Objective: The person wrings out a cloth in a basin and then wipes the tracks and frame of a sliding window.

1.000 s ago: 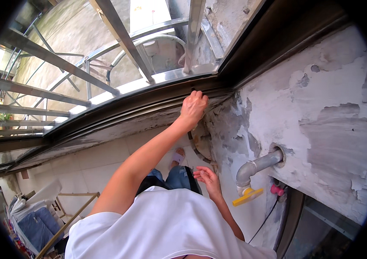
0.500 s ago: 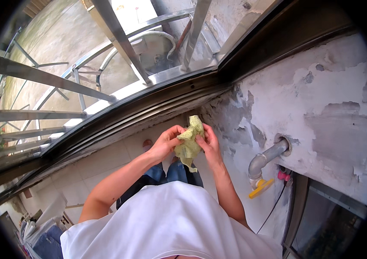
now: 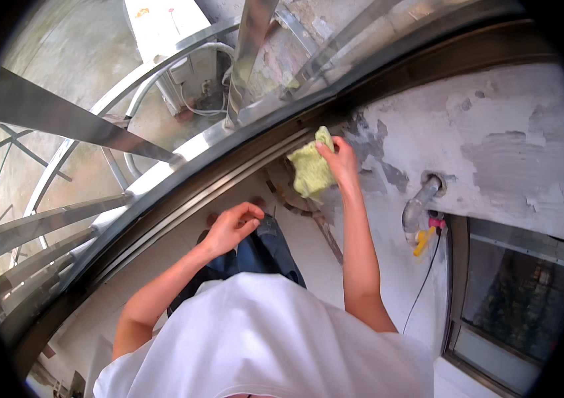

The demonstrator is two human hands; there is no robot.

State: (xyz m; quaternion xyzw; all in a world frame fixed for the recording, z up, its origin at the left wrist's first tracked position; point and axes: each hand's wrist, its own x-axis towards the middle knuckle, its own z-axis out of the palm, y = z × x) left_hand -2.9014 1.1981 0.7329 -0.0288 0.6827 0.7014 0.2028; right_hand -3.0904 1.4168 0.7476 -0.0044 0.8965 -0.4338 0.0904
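Note:
A crumpled yellow-green cleaning cloth (image 3: pixel 311 170) hangs from my right hand (image 3: pixel 340 162), pinched between thumb and fingers. Hand and cloth are beside the dark window track (image 3: pixel 255 158), near the corner where it meets the peeling wall. My left hand (image 3: pixel 233 227) is lower and to the left, over my legs. Its fingers are bent and somewhat apart, with nothing in them.
Metal bars (image 3: pixel 90 126) stand outside the window frame at the upper left. From the peeling wall (image 3: pixel 481 146) on the right juts a grey pipe (image 3: pixel 421 199) with a yellow handle (image 3: pixel 422 241). Below it are a black cord (image 3: pixel 421 285) and a dark-framed glass pane (image 3: pixel 514 285).
My left hand has let go of the cloth and moved down and left. The right hand has carried the cloth up toward the window corner. The view has shifted.

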